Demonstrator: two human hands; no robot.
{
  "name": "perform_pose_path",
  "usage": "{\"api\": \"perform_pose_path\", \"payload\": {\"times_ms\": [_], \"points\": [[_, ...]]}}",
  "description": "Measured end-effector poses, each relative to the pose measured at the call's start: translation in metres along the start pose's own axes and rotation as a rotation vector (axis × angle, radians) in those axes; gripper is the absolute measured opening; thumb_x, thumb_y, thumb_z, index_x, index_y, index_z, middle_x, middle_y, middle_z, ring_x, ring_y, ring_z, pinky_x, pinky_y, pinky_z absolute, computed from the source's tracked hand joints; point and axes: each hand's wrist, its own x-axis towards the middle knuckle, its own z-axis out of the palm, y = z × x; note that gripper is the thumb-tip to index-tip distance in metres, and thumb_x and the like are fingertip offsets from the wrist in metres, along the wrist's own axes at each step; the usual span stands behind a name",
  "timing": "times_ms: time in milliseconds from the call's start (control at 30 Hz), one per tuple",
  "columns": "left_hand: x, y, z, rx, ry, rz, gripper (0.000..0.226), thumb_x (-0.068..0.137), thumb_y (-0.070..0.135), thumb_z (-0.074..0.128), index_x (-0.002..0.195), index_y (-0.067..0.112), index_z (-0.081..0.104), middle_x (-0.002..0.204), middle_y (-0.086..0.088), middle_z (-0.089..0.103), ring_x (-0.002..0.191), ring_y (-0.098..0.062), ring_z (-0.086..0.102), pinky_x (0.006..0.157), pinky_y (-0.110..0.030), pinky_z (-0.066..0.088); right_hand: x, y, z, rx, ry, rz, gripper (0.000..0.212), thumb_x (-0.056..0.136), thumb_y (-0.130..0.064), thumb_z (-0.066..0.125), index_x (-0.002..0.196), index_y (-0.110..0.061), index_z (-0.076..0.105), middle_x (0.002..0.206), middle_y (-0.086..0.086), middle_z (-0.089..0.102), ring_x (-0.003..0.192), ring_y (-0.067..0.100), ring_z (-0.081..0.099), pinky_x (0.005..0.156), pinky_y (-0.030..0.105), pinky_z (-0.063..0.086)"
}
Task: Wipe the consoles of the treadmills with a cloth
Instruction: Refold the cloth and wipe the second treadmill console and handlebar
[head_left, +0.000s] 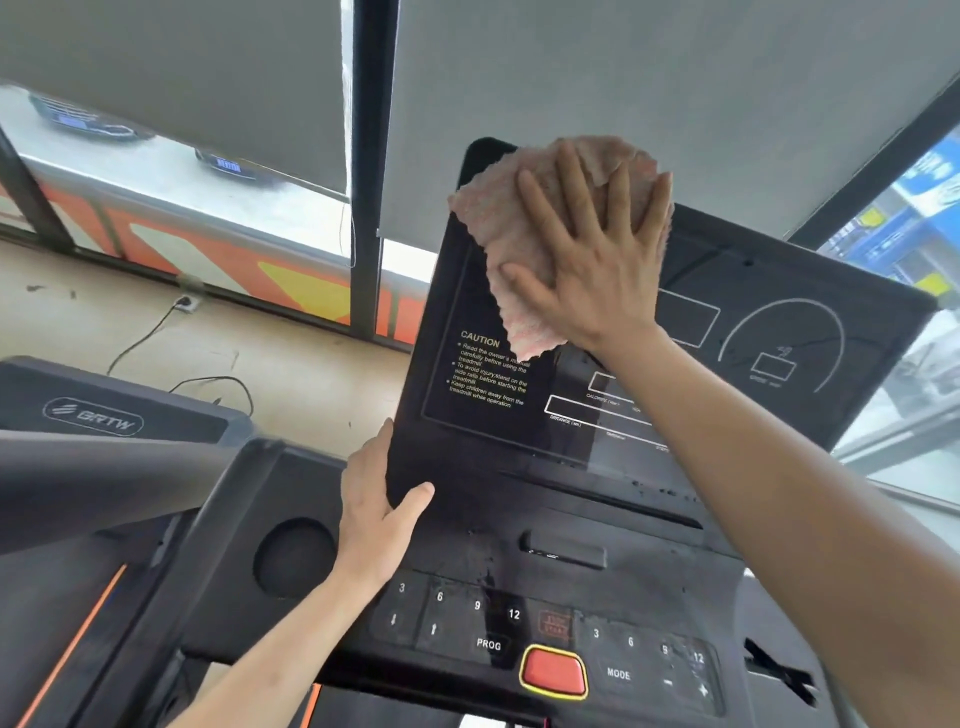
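Observation:
A black treadmill console (769, 291) fills the middle of the head view, its display panel tilted up. A pink fluffy cloth (498, 218) lies against the panel's upper left part. My right hand (597, 249) presses flat on the cloth with fingers spread and straight. My left hand (376, 499) grips the lower left edge of the display panel, thumb on the front face and fingers behind it. Yellow caution text (488, 371) sits below the cloth.
Below the panel are a button strip (498, 623) with numbers and a red stop button (553, 673). A round cup holder (296, 558) lies left of my left hand. Another treadmill's hood (93, 415) stands at left. Roller blinds (649, 78) and window frames are behind.

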Motion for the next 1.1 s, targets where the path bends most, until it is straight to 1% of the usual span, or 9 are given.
{"api": "perform_pose_path", "payload": {"times_ms": [167, 233, 333, 567, 700, 833, 967, 1033, 1100], "points": [[0.002, -0.002, 0.008, 0.019, 0.054, -0.022, 0.08, 0.088, 0.033, 0.065, 0.158, 0.041, 0.027, 0.153, 0.005, 0.039, 0.146, -0.011, 0.025, 0.119, -0.033, 0.023, -0.043, -0.005, 0.018, -0.015, -0.058, -0.007, 0.094, 0.087, -0.09, 0.025, 0.163, -0.034, 0.013, 0.171, 0.011, 0.013, 0.153, 0.054, 0.011, 0.114, 0.08, 0.004], [0.001, -0.001, 0.012, 0.021, 0.076, -0.033, 0.081, 0.092, 0.022, 0.07, 0.159, 0.036, 0.027, 0.154, 0.002, 0.038, 0.147, -0.012, 0.025, 0.117, -0.031, 0.021, -0.069, -0.009, 0.027, -0.024, -0.094, -0.043, 0.101, 0.084, -0.093, 0.027, 0.163, -0.033, 0.015, 0.17, 0.015, 0.013, 0.151, 0.057, 0.013, 0.114, 0.081, 0.004], [-0.001, 0.005, 0.016, 0.009, 0.091, -0.053, 0.082, 0.093, 0.021, 0.071, 0.16, 0.032, 0.026, 0.157, 0.002, 0.034, 0.148, -0.011, 0.021, 0.118, -0.032, 0.019, -0.109, -0.014, 0.041, -0.032, -0.135, -0.112, 0.104, 0.081, -0.095, 0.03, 0.163, -0.032, 0.018, 0.169, 0.018, 0.013, 0.148, 0.058, 0.02, 0.113, 0.082, 0.007], [-0.003, 0.009, 0.022, 0.064, 0.11, -0.085, 0.089, 0.091, 0.026, 0.073, 0.162, 0.031, 0.019, 0.159, -0.001, 0.028, 0.149, -0.017, 0.019, 0.122, -0.044, 0.022, -0.168, -0.014, 0.06, -0.088, -0.141, -0.24, 0.096, 0.084, -0.091, 0.034, 0.162, -0.036, 0.022, 0.168, 0.013, 0.017, 0.142, 0.05, 0.028, 0.116, 0.077, -0.004], [-0.002, 0.009, 0.023, 0.128, 0.109, -0.08, 0.092, 0.09, 0.026, 0.075, 0.162, 0.027, 0.017, 0.16, -0.006, 0.028, 0.149, -0.026, 0.02, 0.122, -0.051, 0.024, -0.167, -0.011, 0.057, -0.073, -0.133, -0.237, 0.086, 0.089, -0.086, 0.035, 0.161, -0.039, 0.022, 0.169, 0.009, 0.021, 0.14, 0.049, 0.034, 0.118, 0.075, -0.001], [-0.004, 0.006, 0.021, 0.161, 0.099, -0.041, 0.095, 0.088, 0.023, 0.076, 0.162, 0.026, 0.016, 0.16, -0.005, 0.028, 0.148, -0.024, 0.02, 0.123, -0.051, 0.024, -0.142, 0.003, 0.048, -0.066, -0.057, -0.086, 0.08, 0.093, -0.08, 0.036, 0.16, -0.038, 0.025, 0.167, 0.011, 0.025, 0.139, 0.049, 0.039, 0.116, 0.077, 0.014], [-0.007, 0.004, 0.022, 0.24, 0.086, 0.01, 0.098, 0.085, 0.022, 0.077, 0.161, 0.019, 0.015, 0.163, -0.007, 0.025, 0.151, -0.027, 0.019, 0.125, -0.053, 0.025, -0.095, 0.038, 0.029, -0.077, -0.007, 0.114, 0.078, 0.096, -0.077, 0.034, 0.161, -0.034, 0.024, 0.169, 0.014, 0.022, 0.147, 0.051, 0.031, 0.116, 0.076, 0.013], [-0.006, 0.005, 0.024, 0.299, 0.129, 0.11, 0.093, 0.084, 0.021, 0.077, 0.159, 0.015, 0.022, 0.161, -0.012, 0.028, 0.148, -0.031, 0.025, 0.122, -0.052, 0.029, -0.078, 0.053, 0.023, -0.074, 0.018, 0.161, 0.078, 0.098, -0.075, 0.033, 0.162, -0.033, 0.023, 0.169, 0.013, 0.02, 0.152, 0.049, 0.022, 0.118, 0.075, 0.011], [-0.003, 0.01, 0.027, 0.344, 0.161, 0.316, 0.08, 0.083, 0.025, 0.071, 0.154, 0.011, 0.036, 0.152, -0.013, 0.039, 0.14, -0.029, 0.035, 0.118, -0.044, 0.033, -0.068, 0.063, 0.019, -0.069, 0.047, 0.197, 0.076, 0.099, -0.074, 0.033, 0.162, -0.032, 0.025, 0.169, 0.013, 0.021, 0.154, 0.046, 0.019, 0.118, 0.074, 0.011]]}}
